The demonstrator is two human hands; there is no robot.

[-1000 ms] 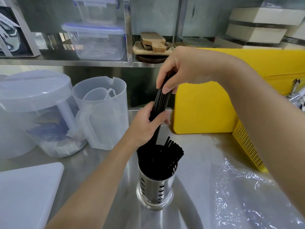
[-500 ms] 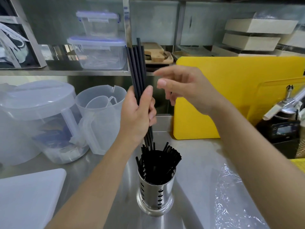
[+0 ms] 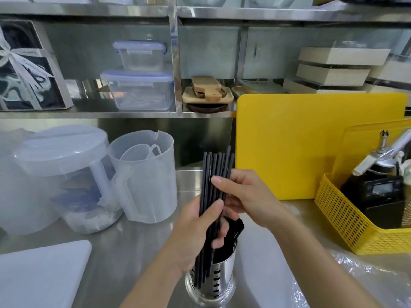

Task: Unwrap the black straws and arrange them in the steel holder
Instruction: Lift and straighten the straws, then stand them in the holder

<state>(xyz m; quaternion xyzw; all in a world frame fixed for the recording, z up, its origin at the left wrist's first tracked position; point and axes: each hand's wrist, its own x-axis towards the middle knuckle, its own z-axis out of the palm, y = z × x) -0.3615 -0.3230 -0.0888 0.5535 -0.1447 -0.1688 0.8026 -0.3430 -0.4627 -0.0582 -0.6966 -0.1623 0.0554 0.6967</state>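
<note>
My left hand (image 3: 195, 232) grips a bundle of long black straws (image 3: 214, 172), held nearly upright in front of the steel holder (image 3: 222, 281). The bundle's lower ends hang down outside the holder's front wall. More black straws (image 3: 235, 227) stand inside the perforated holder, mostly hidden behind my hands. My right hand (image 3: 246, 196) rests its fingers on the upper part of the bundle, thumb in front and fingers behind, pinching a few straws.
Two clear plastic jugs (image 3: 142, 176) stand at the left, a white board (image 3: 42, 276) at the near left. A yellow cutting board (image 3: 311, 141) leans at the back right beside a yellow basket (image 3: 342, 218). Crumpled clear plastic wrap (image 3: 360, 278) lies at the near right.
The bundle has come down and towards me, its lower ends now in front of the holder. My right hand, apart from the straws half a second ago, now touches the bundle.
</note>
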